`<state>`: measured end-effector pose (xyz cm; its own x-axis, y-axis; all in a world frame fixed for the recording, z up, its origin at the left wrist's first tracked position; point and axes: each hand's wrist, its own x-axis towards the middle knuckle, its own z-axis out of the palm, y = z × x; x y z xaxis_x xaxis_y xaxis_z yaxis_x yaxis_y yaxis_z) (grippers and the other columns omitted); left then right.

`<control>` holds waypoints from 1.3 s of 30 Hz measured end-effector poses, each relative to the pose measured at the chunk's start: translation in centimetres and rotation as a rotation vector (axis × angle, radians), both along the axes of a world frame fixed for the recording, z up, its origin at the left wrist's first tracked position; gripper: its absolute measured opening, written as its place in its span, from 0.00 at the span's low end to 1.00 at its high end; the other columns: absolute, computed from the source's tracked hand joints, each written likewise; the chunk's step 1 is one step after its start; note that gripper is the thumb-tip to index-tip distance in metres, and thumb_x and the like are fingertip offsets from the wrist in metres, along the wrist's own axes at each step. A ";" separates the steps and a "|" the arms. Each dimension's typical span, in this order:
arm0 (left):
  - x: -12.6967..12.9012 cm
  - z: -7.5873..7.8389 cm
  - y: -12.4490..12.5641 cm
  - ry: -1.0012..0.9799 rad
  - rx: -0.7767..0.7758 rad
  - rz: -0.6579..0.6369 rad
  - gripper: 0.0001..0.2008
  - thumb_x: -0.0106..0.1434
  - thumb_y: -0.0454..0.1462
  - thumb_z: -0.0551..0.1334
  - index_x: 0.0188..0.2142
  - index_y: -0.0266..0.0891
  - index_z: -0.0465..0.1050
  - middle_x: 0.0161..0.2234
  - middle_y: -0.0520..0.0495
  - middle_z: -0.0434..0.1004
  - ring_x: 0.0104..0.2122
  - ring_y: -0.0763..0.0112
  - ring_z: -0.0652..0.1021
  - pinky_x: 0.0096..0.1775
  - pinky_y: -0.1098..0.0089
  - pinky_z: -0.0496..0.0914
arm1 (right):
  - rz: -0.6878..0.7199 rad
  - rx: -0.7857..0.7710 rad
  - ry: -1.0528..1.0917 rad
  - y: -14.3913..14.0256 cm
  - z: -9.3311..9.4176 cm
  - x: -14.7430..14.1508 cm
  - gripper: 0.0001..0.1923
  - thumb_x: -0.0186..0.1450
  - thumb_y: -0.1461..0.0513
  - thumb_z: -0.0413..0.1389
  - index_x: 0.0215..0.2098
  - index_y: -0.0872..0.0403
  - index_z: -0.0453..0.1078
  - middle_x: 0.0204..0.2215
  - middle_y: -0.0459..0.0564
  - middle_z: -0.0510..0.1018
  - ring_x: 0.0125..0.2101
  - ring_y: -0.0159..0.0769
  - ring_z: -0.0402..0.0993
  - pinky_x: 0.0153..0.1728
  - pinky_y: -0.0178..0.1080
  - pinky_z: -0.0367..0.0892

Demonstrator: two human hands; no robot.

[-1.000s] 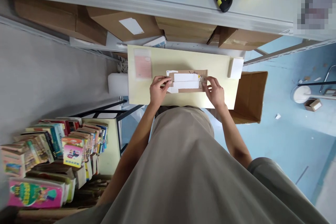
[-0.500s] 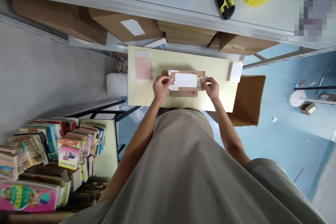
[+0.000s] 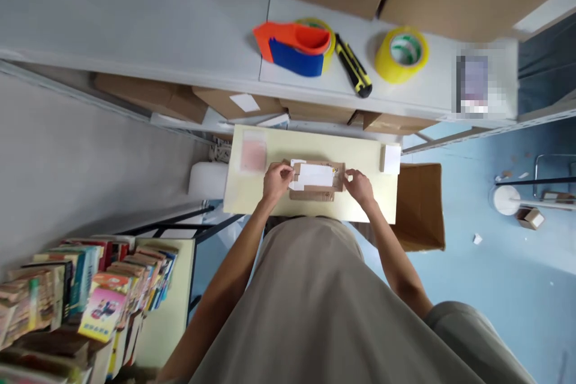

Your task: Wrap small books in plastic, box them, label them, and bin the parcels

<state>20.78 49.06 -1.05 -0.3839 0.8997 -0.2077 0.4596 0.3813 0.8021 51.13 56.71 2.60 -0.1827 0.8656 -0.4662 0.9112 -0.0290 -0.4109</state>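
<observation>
A flat brown cardboard mailer (image 3: 315, 183) with a white sheet (image 3: 315, 175) on top lies on the pale yellow table (image 3: 270, 201) in front of me. My left hand (image 3: 276, 180) pinches its left end and my right hand (image 3: 357, 185) grips its right end. A pinkish packet (image 3: 253, 153) lies to the left on the table, and a small white box (image 3: 391, 159) sits at the table's right end.
On the grey shelf (image 3: 157, 30) beyond are an orange-and-blue tape dispenser (image 3: 297, 45), a yellow-black utility knife (image 3: 353, 66) and a yellow tape roll (image 3: 401, 53). Cardboard boxes (image 3: 155, 99) sit under it. An open carton (image 3: 420, 207) stands right; books (image 3: 85, 288) fill the lower left.
The camera tilted upward, bringing the shelf top with tape and knife fully into view. The cardboard piece now looks more folded and narrower between my hands, which have moved closer together.
</observation>
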 end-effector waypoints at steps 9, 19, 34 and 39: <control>0.7 15.8 9.0 0.028 0.678 -0.130 0.09 0.77 0.36 0.65 0.50 0.44 0.86 0.53 0.44 0.88 0.53 0.62 0.87 0.55 0.61 0.83 | 0.094 0.887 0.195 11.0 14.9 -2.6 0.26 0.85 0.52 0.48 0.74 0.51 0.70 0.69 0.68 0.78 0.69 0.61 0.76 0.68 0.66 0.74; 6.3 20.6 12.9 -0.128 0.751 -0.023 0.14 0.84 0.45 0.61 0.43 0.44 0.80 0.44 0.45 0.89 0.44 0.66 0.88 0.48 0.67 0.82 | 0.455 0.834 0.185 17.7 20.4 -10.3 0.27 0.82 0.59 0.53 0.76 0.59 0.67 0.71 0.69 0.77 0.70 0.60 0.73 0.73 0.61 0.68; 3.2 13.5 3.7 -0.314 0.584 0.175 0.22 0.84 0.57 0.58 0.47 0.45 0.78 0.39 0.45 0.86 0.37 0.67 0.86 0.44 0.65 0.82 | 0.465 0.668 0.322 17.0 13.2 -17.6 0.28 0.85 0.47 0.49 0.66 0.63 0.68 0.56 0.73 0.83 0.66 0.70 0.81 0.73 0.75 0.66; 4.9 11.0 -2.8 -0.278 0.511 0.218 0.19 0.81 0.56 0.64 0.56 0.47 0.75 0.46 0.44 0.85 0.47 0.64 0.88 0.51 0.64 0.83 | 0.257 0.345 0.660 4.8 11.4 -11.5 0.37 0.80 0.30 0.48 0.65 0.48 0.67 0.55 0.59 0.85 0.61 0.58 0.84 0.63 0.65 0.81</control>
<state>25.70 46.25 9.94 -0.5634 0.8188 0.1098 0.1623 -0.0206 0.9865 39.66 61.50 13.96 -0.5420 0.8349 0.0960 0.4363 0.3772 -0.8170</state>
